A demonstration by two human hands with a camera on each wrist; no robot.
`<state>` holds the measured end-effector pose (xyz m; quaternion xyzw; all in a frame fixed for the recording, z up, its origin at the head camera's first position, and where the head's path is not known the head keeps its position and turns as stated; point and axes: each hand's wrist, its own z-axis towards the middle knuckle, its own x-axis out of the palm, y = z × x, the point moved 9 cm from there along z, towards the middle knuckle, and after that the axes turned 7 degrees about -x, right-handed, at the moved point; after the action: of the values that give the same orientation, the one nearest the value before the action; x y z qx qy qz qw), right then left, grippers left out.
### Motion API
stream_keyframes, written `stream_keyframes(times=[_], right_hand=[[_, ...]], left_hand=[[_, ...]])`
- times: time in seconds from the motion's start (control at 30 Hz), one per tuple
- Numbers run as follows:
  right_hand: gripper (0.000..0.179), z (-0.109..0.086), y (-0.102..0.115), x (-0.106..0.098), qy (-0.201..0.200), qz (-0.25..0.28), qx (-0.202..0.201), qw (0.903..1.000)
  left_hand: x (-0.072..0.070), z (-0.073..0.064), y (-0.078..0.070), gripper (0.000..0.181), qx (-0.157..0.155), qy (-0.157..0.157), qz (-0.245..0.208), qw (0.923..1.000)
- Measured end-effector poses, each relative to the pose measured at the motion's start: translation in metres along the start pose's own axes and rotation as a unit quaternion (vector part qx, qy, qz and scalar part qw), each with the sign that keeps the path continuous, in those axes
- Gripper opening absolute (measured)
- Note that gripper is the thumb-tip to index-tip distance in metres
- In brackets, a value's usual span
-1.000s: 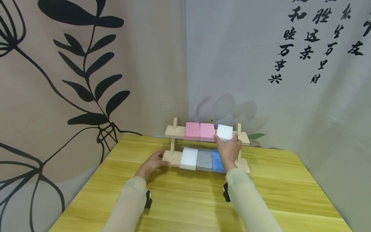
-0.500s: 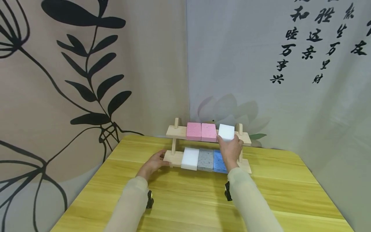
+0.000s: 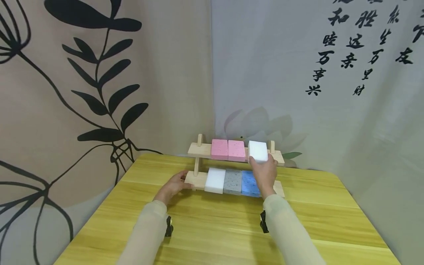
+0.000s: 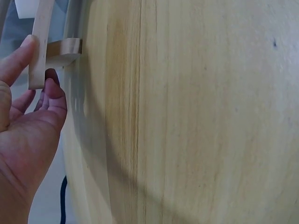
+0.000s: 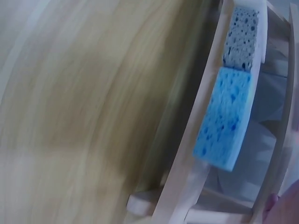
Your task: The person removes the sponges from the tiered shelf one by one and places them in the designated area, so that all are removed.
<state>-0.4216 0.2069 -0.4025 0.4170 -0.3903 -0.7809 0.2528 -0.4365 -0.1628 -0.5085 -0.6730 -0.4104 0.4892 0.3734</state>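
My right hand (image 3: 265, 173) grips the lower edge of a white sponge (image 3: 258, 150) at the right part of the upper shelf. Left of it, a narrow gap apart, stand two pink sponges (image 3: 228, 149) side by side. My left hand (image 3: 171, 187) holds the left end of the lower shelf (image 3: 195, 180), its thumb on one face and fingers behind, as the left wrist view shows. Another white sponge (image 3: 215, 180), a grey sponge (image 3: 233, 182) and a blue sponge (image 5: 225, 116) sit in a row on that lower shelf. Only a sliver of my right hand appears in the right wrist view.
The two-tier wooden rack (image 3: 197, 166) stands near the back of the yellow wood-grain table (image 3: 212, 228). Patterned curtains (image 3: 179, 92) hang behind it. A black cable (image 4: 63, 200) shows in the left wrist view.
My right hand and the white sponge have shifted slightly to the right along the upper shelf. My left hand keeps its hold on the rack. The head view has swayed a little.
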Motion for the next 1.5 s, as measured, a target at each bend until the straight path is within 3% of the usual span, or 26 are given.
stream_keyframes(times=[0.3,0.57,0.77,1.2,1.5], right_hand=[[0.079,0.009,-0.005,-0.05,-0.041,0.007,-0.039,0.9984],[0.09,0.018,-0.031,-0.1,-0.07,0.0,-0.01,0.9975],[0.088,0.019,-0.06,-0.126,-0.083,-0.017,0.011,0.9964],[0.08,0.015,-0.095,-0.131,-0.017,-0.056,-0.02,0.9981],[0.084,0.007,-0.127,-0.12,0.031,-0.051,-0.006,0.9982]], left_hand=[[0.002,0.002,-0.003,0.086,0.006,0.01,-0.003,0.9999],[0.002,0.003,-0.001,0.086,0.004,0.021,-0.004,0.9998],[0.002,0.006,0.0,0.087,0.005,0.024,0.005,0.9997],[0.002,0.002,0.0,0.087,-0.003,0.023,0.003,0.9997],[0.001,0.001,-0.002,0.087,-0.002,0.012,0.01,0.9999]])
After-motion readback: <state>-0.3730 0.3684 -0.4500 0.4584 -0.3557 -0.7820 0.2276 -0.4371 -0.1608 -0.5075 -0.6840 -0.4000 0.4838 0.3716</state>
